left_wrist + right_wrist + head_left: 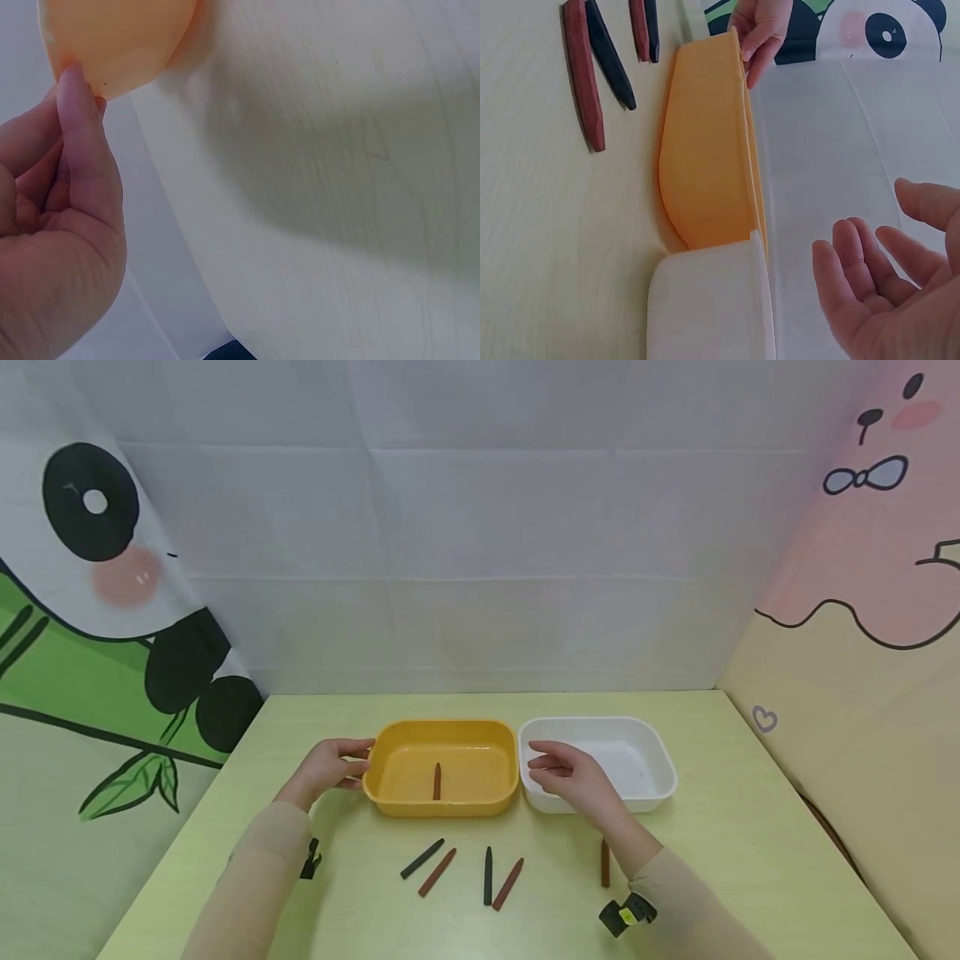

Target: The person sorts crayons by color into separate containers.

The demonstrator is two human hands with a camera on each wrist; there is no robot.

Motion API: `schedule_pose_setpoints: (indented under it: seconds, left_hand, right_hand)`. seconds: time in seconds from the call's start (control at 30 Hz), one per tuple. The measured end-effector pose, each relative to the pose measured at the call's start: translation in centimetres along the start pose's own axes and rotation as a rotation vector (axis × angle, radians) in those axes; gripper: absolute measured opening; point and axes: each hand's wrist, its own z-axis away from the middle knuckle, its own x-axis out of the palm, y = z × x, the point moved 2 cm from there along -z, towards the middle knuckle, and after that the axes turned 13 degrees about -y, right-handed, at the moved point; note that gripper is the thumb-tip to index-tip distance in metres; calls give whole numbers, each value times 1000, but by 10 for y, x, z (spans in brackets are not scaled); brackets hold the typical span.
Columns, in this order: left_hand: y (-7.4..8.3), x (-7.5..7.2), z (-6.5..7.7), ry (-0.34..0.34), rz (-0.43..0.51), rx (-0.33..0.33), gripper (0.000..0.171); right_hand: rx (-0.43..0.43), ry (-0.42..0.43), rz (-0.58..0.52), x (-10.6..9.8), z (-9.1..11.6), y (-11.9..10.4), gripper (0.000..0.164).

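My left hand [330,768] is at the left end of a yellow tray [442,808], its thumb and fingers pinching the rim at the corner [105,82]. Inside that tray lies one brown crayon [437,782]. Over the left side of a white tray [637,760] hovers my right hand [573,777], fingers loosely bent and holding nothing; the right wrist view shows its fingers [840,277] spread apart from the thumb. The two trays stand side by side, rims close together.
In front of the yellow tray lie a black crayon [422,858] beside a brown crayon [437,872], and another black crayon [488,877] beside another brown crayon [508,883]. One more brown crayon [605,864] lies near my right forearm. A white cloth [480,568] hangs behind the table.
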Motion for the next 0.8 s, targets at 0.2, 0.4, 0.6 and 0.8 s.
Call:
schedule_pose_setpoints:
  seconds: [0.2,0.4,0.6,0.8]
  left_hand:
    - [-3,-1,-3,2,-2,-3,49]
    - [-5,-1,-5,-6,-9,10,49]
    - [-2,0,-4,-3,-6,14,49]
    - [-2,0,-4,-3,-4,7,49]
  right_hand:
    - [-28,51,164,-20,20,5,45]
    - [-51,75,251,-30,40,17,45]
    - [-92,168,412,-36,58,30,46]
    - [-94,241,558,-41,73,43,48]
